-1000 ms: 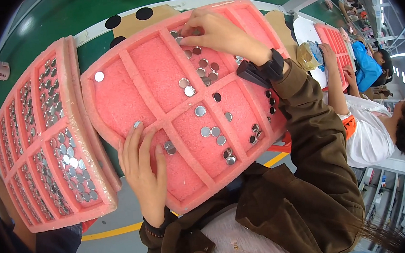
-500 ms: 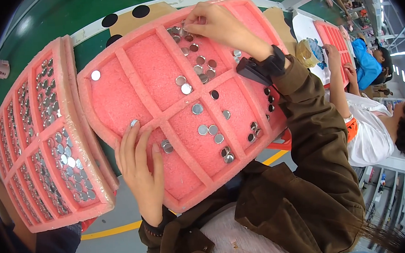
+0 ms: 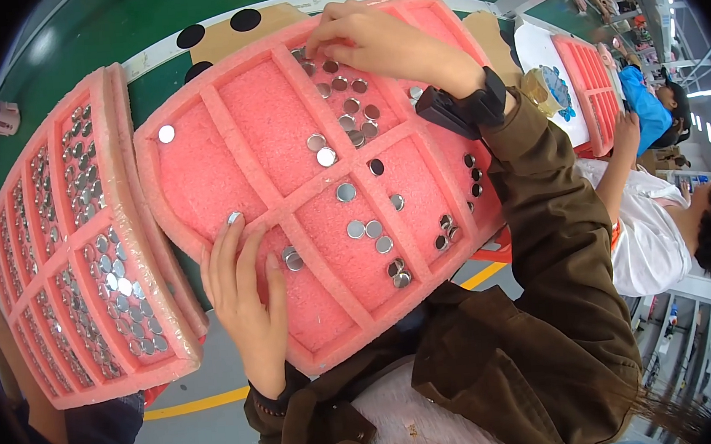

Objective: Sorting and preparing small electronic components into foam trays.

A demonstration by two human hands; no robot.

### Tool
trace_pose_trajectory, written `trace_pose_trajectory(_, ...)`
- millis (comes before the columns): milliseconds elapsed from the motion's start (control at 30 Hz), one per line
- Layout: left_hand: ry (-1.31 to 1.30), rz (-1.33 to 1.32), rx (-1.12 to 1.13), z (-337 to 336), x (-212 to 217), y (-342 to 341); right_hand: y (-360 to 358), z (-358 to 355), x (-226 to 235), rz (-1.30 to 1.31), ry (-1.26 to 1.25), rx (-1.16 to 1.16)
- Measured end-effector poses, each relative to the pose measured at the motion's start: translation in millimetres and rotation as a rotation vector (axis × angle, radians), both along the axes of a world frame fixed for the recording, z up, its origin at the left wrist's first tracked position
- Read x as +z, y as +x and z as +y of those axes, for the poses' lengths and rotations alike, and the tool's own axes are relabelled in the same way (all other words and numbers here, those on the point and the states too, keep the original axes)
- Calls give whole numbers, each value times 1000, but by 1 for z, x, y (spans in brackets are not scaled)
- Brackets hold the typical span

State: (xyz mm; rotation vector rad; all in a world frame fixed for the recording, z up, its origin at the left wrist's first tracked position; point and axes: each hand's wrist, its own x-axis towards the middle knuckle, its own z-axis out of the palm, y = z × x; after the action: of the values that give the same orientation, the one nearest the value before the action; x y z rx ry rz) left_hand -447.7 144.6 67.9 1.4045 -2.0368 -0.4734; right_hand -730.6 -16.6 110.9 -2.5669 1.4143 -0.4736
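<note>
The pink foam tray (image 3: 281, 144) sits much as it did a moment earlier, tilted across the person's lap, its long axis running from lower left to upper right. A second tray (image 3: 70, 247) packed with discs lies just beside it on the left. The left hand (image 3: 248, 303) stays flat, fingers spread, pressing the near edge. The right hand (image 3: 373, 38) has barely shifted, fingertips pinched among the small silver discs (image 3: 350, 108) in the far compartment.

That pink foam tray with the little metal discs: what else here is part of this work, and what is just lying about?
In use: pink foam tray, metal discs, left hand, right hand.
Lying about: filled pink tray, small pink object, neighbour's pink tray.
</note>
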Motion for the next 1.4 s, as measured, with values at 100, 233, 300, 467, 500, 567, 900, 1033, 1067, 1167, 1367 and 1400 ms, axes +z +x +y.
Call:
trace_pose_trajectory(100,1,4,3,0,0,1,5,0,-3,-19,1,-33)
trace_pose_trajectory(233,-4,9,5,0,1,1,2,-5,-10,34,-91,-26)
trace_pose_trajectory(300,3,9,9,0,2,0,1,-5,-7,56,-144,-72)
trace_pose_trajectory(467,-1,13,8,0,1,1,-5,-7,-6,117,-191,-125)
trace_pose_trajectory(500,0,15,7,0,2,1,-7,-7,-5,119,-192,-125)
trace_pose_trajectory(567,3,17,7,0,2,1,-8,-5,-6,153,-205,-129)
trace_pose_trajectory(900,-36,25,15,-1,0,0,-8,5,1,256,-266,-153)
trace_pose_trajectory(1033,-21,24,13,0,0,2,-9,13,2,236,-268,-139)
trace_pose_trajectory(1067,-14,20,10,0,0,2,-11,13,1,236,-254,-132)
trace_pose_trajectory(1167,-5,20,6,0,0,2,-14,13,-3,236,-227,-116)
trace_pose_trajectory(1367,-38,23,16,-1,1,1,-12,12,-1,205,-264,-150)
trace_pose_trajectory(1400,-34,24,16,-1,1,1,-12,12,-1,186,-265,-150)
